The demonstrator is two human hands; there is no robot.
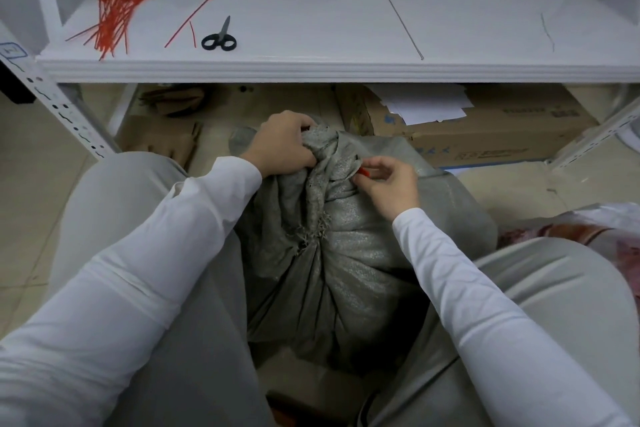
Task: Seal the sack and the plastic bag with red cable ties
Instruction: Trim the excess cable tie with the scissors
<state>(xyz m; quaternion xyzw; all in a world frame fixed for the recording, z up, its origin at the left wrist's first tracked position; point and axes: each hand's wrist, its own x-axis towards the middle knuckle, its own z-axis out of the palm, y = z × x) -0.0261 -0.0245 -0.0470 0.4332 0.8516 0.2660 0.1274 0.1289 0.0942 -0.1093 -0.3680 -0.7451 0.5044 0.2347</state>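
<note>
The right hand (389, 184) pinches a short red stretch of a cable tie (363, 173) between thumb and fingertips, tight against the gathered neck (329, 146) of the grey sack (346, 253). How far the tie runs round the neck, and whether its tail has passed through its head, is hidden by cloth and fingers. The left hand (282, 146) has its grip clamped on the bunched top of the neck, fingers curled into the fabric, holding the gather together. The sack stands on the floor (34, 201) between the person's knees (121, 191), full and pleated toward the neck. I judge the first seal to be under way but not finished: no closed loop shows, and no trimmed tail. Above, toward the left end of the white shelf (346, 28), lie a bundle of red ties (117, 14), one loose tie (192, 17), a short red offcut (193, 34) just beside it, and black scissors (220, 38). The plastic bag (609, 229), with reddish contents, shows only at the right edge, well apart from both hands. No tie appears on the part in view, so it seems yet to be sealed.
</note>
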